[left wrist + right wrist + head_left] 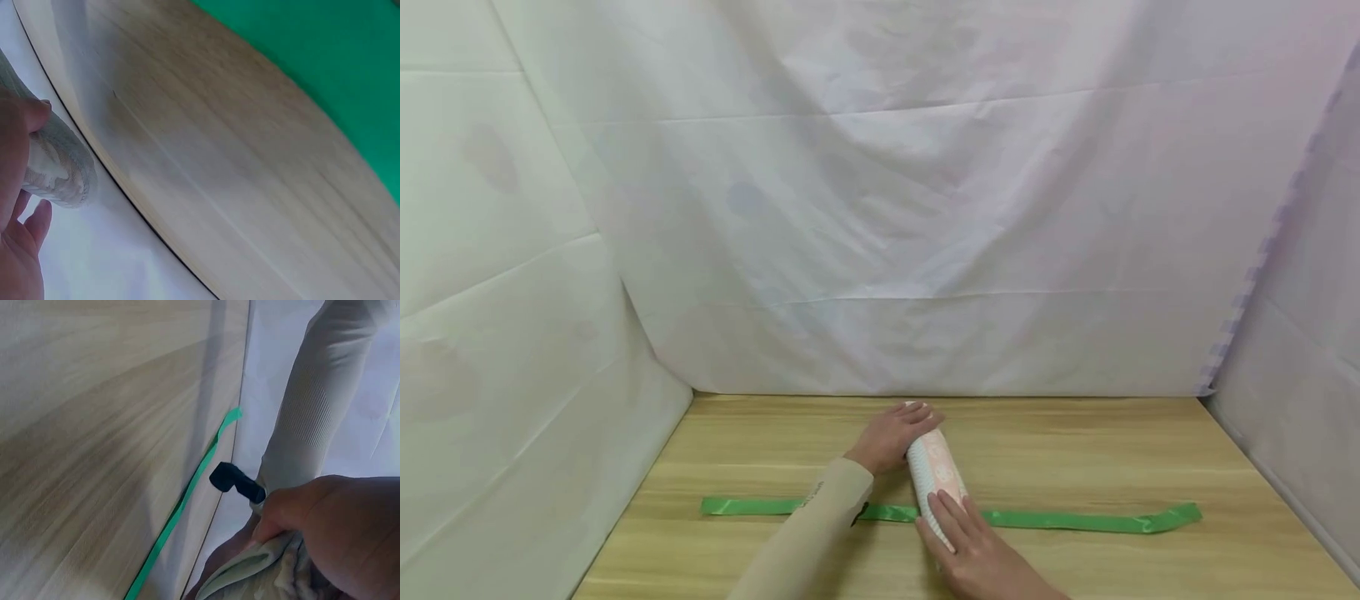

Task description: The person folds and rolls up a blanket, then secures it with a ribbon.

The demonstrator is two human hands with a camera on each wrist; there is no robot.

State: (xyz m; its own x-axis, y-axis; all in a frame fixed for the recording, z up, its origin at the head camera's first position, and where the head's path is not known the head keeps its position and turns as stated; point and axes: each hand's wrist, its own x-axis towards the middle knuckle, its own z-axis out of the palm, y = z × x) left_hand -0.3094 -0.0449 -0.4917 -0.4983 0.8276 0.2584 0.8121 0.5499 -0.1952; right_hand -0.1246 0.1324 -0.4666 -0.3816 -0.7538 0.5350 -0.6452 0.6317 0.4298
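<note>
A rolled-up towel point(942, 468), white and pale blue with a pink band, lies at a slant above the middle of the wooden table. My left hand point(887, 437) grips its far end, fingers over the top; the left wrist view shows the towel's rounded end point(59, 169) between thumb and fingers. At the near end, my right hand point(973, 554) holds the roll, fingers laid over it. The folded layers of the towel point(247, 569) show under the right hand in the right wrist view. The roll crosses a green ribbon point(1075, 522) and hides part of it.
The ribbon stretches sideways across the wooden table point(1075, 458), its right end slightly twisted. White curtain point(925, 250) closes off the back, with more sheeting at both sides. A dark strap piece point(234, 480) sits at the left wrist in the right wrist view.
</note>
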